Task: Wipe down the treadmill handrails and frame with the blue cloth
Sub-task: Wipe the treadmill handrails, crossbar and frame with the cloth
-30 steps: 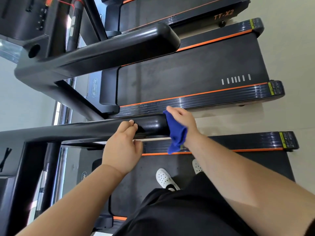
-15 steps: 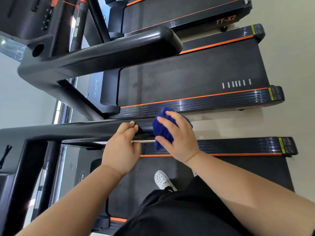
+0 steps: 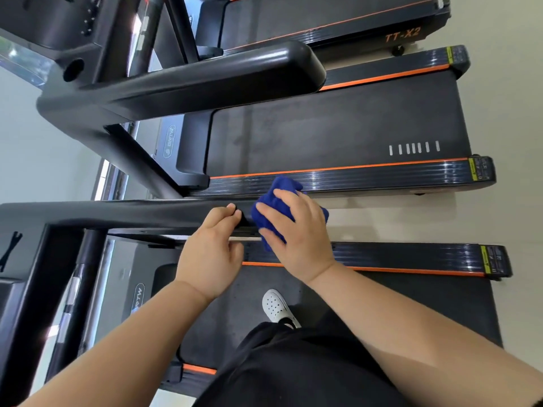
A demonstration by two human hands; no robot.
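Since a second ago the right hand (image 3: 296, 230) has been swinging from the far side of the rail end onto its top, and the cloth (image 3: 283, 186), then hanging loose below the fingers, is now bunching under the palm. The left hand (image 3: 211, 254) is staying where it was. The right hand is curling its fingers over the blue cloth and clasping it against the right end of the handrail (image 3: 117, 212), with blue folds poking out on the far side and below. Just left of it, the left hand is gripping the same handrail, fingers hooking over the top. Below the hands a white shoe (image 3: 276, 306) is standing on the belt (image 3: 411, 304). A second treadmill (image 3: 338, 127) is lying farther off, across a strip of pale floor (image 3: 440, 218).
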